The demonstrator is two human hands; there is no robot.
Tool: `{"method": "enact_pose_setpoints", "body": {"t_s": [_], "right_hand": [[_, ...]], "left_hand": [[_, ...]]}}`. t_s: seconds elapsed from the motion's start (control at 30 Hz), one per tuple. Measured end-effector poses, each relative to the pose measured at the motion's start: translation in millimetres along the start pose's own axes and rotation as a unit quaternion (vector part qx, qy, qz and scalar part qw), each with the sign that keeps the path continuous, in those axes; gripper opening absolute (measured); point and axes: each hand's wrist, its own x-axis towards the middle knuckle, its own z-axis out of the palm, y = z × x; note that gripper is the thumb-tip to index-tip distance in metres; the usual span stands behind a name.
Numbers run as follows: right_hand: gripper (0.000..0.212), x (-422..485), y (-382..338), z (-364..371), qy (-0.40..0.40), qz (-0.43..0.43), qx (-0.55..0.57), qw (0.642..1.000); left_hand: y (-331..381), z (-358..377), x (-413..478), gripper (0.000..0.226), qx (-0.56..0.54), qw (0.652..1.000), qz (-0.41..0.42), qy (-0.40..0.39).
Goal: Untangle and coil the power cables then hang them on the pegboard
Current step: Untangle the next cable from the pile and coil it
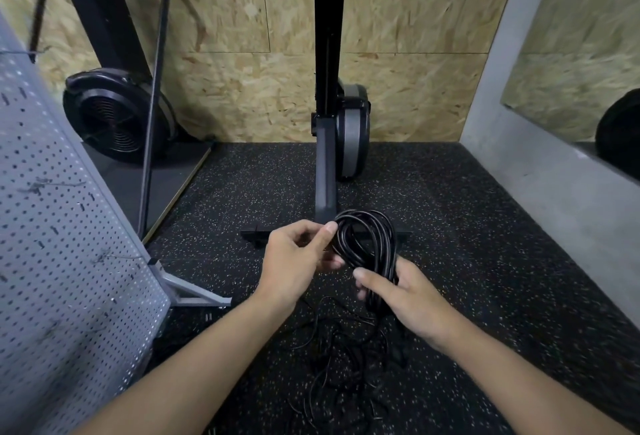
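Note:
A coiled black power cable [369, 244] hangs in the air between both hands, its loops bunched together. My left hand [294, 261] pinches the top left of the coil with thumb and fingers. My right hand [403, 296] grips the lower part of the loops, thumb lying across them. Below the hands, a tangle of thin black cables [343, 362] lies spread on the speckled floor. The grey pegboard [59, 212] stands at the left on a metal foot, with a few hooks sticking out of it.
A black rowing machine stands upright [327, 95] straight ahead, its base bar just behind the coil. A fan-wheel exercise machine [114, 115] sits at the back left. Chipboard walls close off the back, and a grey concrete wall with a mirror [571, 63] runs along the right.

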Motion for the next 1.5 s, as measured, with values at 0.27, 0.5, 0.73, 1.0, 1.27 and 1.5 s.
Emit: {"method": "enact_pose_setpoints", "body": {"t_s": [0.27, 0.5, 0.73, 1.0, 1.27, 1.5], "right_hand": [[0.013, -1.0, -7.1, -6.0, 0.04, 0.003, 0.129, 0.991], [0.022, -0.9, -19.7, -20.1, 0.061, 0.018, 0.247, 0.967], [0.016, -4.6, -13.2, -44.5, 0.188, 0.028, -0.185, 0.964], [0.079, -9.4, -2.0, -19.2, -0.024, 0.103, -0.268, 0.958], [0.039, -11.4, -5.6, -1.5, -0.124, 0.091, -0.241, 0.958], [0.027, -13.7, -13.2, 1.8, -0.084, 0.073, -0.125, 0.986]], "left_hand": [[-40.6, -5.1, -2.2, 0.019, 0.094, 0.97, -0.074, -0.213], [-73.1, -4.4, -10.6, 0.016, 0.38, 0.837, -0.048, -0.39], [-47.4, -19.7, 4.7, 0.024, 0.414, 0.858, 0.037, -0.302], [-13.4, -14.0, 2.0, 0.02, 0.303, 0.904, 0.265, -0.146], [-11.1, -29.8, 5.8, 0.041, 0.287, 0.921, 0.244, -0.099], [-21.1, -51.0, 8.8, 0.027, 0.243, 0.957, 0.066, -0.141]]}}
